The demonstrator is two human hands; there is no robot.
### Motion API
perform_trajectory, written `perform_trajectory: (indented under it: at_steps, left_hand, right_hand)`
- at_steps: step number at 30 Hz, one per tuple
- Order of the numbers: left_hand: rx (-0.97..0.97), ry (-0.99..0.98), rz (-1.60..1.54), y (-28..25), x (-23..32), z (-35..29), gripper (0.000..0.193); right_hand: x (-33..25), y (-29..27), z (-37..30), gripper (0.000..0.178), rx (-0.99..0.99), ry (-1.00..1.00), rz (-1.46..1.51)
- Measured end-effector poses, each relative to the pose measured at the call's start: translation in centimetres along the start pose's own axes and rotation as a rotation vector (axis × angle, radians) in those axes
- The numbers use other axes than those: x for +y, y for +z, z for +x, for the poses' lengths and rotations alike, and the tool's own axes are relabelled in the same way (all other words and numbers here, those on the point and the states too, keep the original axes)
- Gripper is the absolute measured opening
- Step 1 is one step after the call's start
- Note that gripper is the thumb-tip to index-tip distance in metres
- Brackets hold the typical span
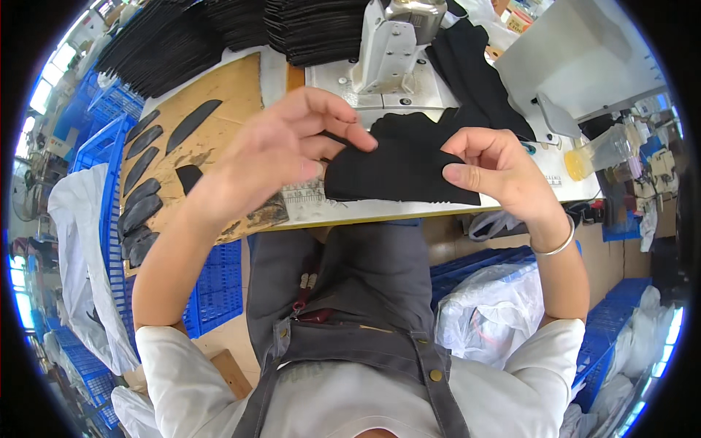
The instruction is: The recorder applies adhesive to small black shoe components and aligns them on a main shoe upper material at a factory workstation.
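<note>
A black fabric piece (398,175) with a rounded left end lies at the table's front edge. My right hand (496,171) pinches its right end between thumb and fingers. At the left end, my left hand (274,150) is open with its fingers apart; the index fingertip is over the upper edge of the piece, and whether it touches is unclear. More black fabric (478,73) runs from behind the piece up to the right of the white sewing machine (391,55).
Curved black pieces (193,124) lie on a brown board (241,80) at left. Tall stacks of black pieces (161,44) stand behind. A clear bottle with a yellow cap (579,166) is at right. Blue crates (223,285) and a plastic-wrapped bundle (482,310) sit below the table.
</note>
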State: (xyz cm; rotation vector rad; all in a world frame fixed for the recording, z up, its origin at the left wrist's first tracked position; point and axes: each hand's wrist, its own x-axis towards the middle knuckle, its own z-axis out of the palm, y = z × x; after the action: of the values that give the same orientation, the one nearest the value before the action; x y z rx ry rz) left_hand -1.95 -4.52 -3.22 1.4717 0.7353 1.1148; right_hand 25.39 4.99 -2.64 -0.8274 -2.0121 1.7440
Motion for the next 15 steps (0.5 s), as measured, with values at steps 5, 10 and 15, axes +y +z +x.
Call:
perform_trajectory:
  at_steps: [5,10,15]
  left_hand:
    - [0.195,-0.415,-0.188,2.2,-1.1,3.1,0.052]
    - [-0.116,-0.425,0.632,3.6,-3.1,5.1,0.025]
    - [-0.171,-0.285,0.677,4.8,-3.3,2.7,0.030]
  right_hand:
    - [1.4,-1.7,0.4,0.018,-0.001,0.044,-0.112]
    - [2.9,-2.9,-0.2,0.018,0.068,0.141,-0.075]
    - [3.5,-1.8,-2.1,0.013,-0.103,0.033,0.027]
